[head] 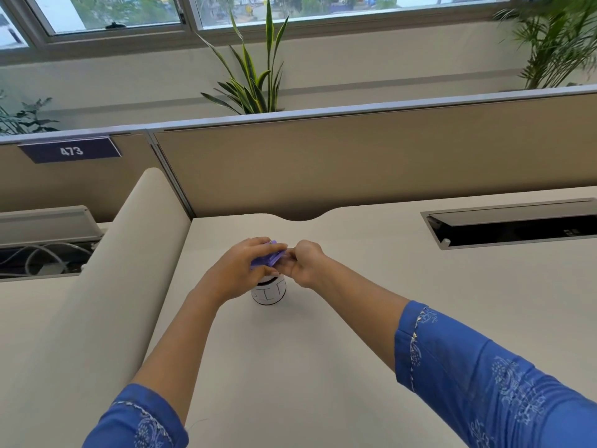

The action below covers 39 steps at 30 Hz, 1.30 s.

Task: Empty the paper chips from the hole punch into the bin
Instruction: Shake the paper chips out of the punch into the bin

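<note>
at the middle of the frame the left hand [240, 270] and right hand [303, 265] grasp the small purple plastic hole punch [268, 258] directly above the small white cylindrical bin [269, 292] on the cream table [323, 350], so loosened chips should drop inside.

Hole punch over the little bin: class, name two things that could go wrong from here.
The bin is small, and the hole punch looks wider than its mouth, so chips may spill onto the desk. The left hand and right hand crowd above it and might knock it over.
</note>
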Available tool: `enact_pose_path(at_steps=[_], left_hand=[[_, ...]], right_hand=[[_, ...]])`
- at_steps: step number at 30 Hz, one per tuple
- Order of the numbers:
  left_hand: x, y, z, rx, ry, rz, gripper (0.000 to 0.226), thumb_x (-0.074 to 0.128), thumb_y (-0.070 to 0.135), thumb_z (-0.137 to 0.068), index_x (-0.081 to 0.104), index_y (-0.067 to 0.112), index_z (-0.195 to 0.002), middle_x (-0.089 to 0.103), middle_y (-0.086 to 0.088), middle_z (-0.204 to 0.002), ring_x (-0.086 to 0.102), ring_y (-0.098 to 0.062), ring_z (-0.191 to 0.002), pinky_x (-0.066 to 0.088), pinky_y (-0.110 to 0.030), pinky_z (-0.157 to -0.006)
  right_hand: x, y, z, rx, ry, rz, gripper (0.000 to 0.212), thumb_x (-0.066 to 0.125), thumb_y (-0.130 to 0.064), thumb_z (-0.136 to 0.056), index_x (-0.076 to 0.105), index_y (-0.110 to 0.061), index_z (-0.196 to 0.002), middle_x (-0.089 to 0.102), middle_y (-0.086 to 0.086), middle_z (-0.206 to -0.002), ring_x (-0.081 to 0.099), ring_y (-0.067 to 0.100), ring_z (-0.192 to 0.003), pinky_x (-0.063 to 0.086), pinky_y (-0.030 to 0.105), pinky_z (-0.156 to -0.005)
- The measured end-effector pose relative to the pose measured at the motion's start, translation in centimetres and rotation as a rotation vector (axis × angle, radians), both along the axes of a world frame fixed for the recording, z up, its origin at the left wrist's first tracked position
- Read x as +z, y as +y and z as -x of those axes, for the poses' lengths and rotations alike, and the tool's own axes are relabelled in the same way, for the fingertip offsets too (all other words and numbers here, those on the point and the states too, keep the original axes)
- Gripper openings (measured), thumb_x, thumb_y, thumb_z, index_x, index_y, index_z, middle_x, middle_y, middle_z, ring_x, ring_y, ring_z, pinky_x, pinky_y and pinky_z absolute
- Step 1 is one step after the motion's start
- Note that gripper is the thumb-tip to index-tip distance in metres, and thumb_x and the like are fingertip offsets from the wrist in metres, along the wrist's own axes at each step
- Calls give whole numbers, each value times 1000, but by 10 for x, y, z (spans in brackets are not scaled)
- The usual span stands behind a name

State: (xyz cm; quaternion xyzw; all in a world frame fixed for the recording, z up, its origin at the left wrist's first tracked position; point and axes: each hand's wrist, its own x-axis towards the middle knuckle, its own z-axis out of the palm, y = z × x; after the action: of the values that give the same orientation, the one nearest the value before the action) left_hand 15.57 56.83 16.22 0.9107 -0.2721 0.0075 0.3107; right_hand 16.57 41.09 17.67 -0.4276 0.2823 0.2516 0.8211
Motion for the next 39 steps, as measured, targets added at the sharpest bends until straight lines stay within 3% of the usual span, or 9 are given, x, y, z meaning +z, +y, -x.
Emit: enact_pose_path(at_steps=[6,10,16,21,26,29,32,36,39], left_hand=[[3,2,-2,-23,-10,-11,50,72,4,-81,63,21,-128,64,-5,-115,55,-24,-106,49,-31,-89],[8,9,-5,47,-50,209,49,75,6,-81,64,23,-126,67,4,-116,59,-9,-110,48,-21,-92],[6,19,-4,207,16,486,52,74,8,-82,61,44,-118,67,28,-115,62,-1,-109,45,-13,-91],[1,14,2,173,-85,418,55,75,8,-81,60,43,-122,64,31,-117,59,1,-110,44,-9,-90],[-11,2,6,35,-83,126,55,74,4,-81,59,23,-130,62,4,-118,55,-12,-108,48,-16,-90],[-15,6,5,88,-166,115,57,74,3,-81,58,21,-133,60,-6,-129,50,-17,-117,35,-2,-93],[-15,5,4,45,-168,105,56,74,4,-82,58,23,-132,61,-5,-127,54,-19,-115,40,-11,-93],[-10,12,2,187,-53,538,51,72,4,-83,62,36,-122,67,16,-119,62,-7,-109,51,-21,-90],[-8,20,2,269,24,899,39,66,16,-88,63,28,-124,68,8,-119,63,-13,-107,54,-25,-86]], right_hand=[[5,4,0,-33,-28,-10,40,20,-14,-102,48,13,-114,65,28,-97,67,43,-93,56,44,-67],[2,4,-3,-38,-51,22,49,26,-33,-106,43,7,-129,61,35,-122,66,44,-106,55,42,-79],[2,-3,-5,19,-67,64,47,28,-31,-106,41,4,-135,57,33,-128,62,42,-114,53,41,-86],[4,-5,-6,47,-70,39,51,29,-35,-105,40,4,-137,55,35,-130,60,43,-117,52,44,-93],[6,-3,-4,55,-47,-86,71,27,-57,-99,42,3,-136,57,31,-129,62,44,-112,54,48,-85],[4,-8,-4,41,-49,-85,72,29,-58,-98,40,1,-138,55,34,-130,63,46,-111,54,47,-87],[6,-9,-2,52,-69,-148,71,32,-60,-97,41,0,-136,53,33,-133,62,46,-112,57,47,-81],[13,-7,0,82,-124,-145,67,31,-60,-98,40,-4,-132,55,34,-130,62,44,-114,57,44,-81],[13,-4,0,95,-158,-65,66,30,-58,-99,42,-4,-134,59,32,-127,63,41,-114,55,42,-87]])
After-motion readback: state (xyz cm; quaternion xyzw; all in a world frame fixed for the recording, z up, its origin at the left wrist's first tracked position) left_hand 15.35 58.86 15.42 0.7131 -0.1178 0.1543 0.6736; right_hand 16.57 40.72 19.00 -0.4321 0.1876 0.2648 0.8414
